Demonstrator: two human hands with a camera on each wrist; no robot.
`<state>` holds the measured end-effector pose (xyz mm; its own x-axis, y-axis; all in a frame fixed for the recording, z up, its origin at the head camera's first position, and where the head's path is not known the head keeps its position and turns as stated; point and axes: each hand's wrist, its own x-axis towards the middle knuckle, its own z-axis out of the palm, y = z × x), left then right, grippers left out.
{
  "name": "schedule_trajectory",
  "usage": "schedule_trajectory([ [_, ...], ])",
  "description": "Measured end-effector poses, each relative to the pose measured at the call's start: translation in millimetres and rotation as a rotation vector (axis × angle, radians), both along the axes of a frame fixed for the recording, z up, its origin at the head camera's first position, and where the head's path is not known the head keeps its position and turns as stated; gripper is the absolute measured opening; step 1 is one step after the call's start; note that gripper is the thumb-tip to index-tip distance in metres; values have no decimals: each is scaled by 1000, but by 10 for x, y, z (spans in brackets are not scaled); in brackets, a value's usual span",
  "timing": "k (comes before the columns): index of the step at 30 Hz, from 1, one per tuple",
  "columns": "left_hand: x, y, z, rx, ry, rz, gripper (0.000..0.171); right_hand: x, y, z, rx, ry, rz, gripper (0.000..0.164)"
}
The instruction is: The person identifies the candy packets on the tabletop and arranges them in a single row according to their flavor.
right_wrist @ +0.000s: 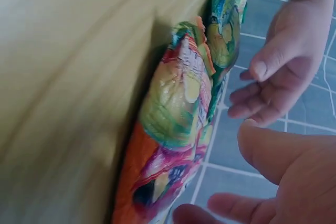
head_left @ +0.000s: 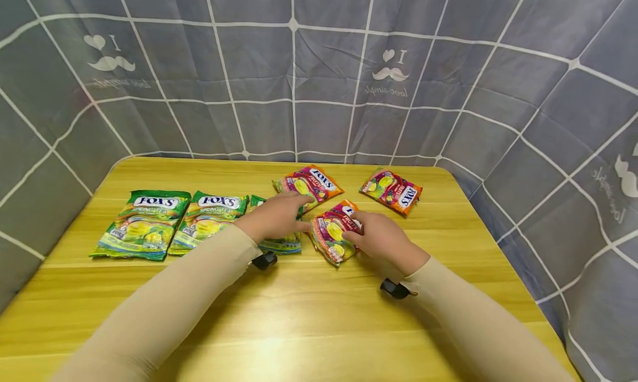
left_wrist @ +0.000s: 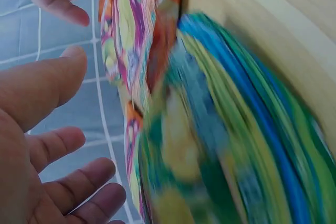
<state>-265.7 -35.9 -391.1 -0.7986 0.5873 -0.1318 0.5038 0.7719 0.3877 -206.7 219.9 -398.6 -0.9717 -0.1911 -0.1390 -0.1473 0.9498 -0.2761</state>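
My left hand [head_left: 276,217] hovers above the third green Fox's Spring Tea candy bag [head_left: 286,246], partly hiding it. In the left wrist view its fingers [left_wrist: 86,177] are spread and relaxed, apart from the blurred green bag [left_wrist: 210,129]. A purple-and-orange Fox's Fruits candy bag [head_left: 329,232] lies between my hands. Over its right edge is my right hand [head_left: 381,239], fingers loosely bent. The right wrist view shows that hand [right_wrist: 294,166] beside the Fruits bag [right_wrist: 173,103], thumb and fingers apart with nothing between them.
Two more green Spring Tea bags, one at far left [head_left: 139,227] and one beside it [head_left: 206,221], lie in a row. Two other Fruits bags lie behind, one mid-table [head_left: 311,184] and one at right [head_left: 391,191]. A grey checked curtain [head_left: 329,66] surrounds the wooden table [head_left: 279,332].
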Motion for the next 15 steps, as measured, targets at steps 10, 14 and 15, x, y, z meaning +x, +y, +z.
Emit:
schedule_trajectory([
  [10, -45, 420, -115, -17, -52, -70, 75, 129, 56, -99, 90, -73, -48, 89],
  [14, -41, 517, -145, -40, -52, -93, 78, 156, 68, -122, 70, -72, -64, 90],
  [15, -39, 535, -144, -45, -55, -94, 78, 159, 68, -124, 62, -74, -71, 91],
])
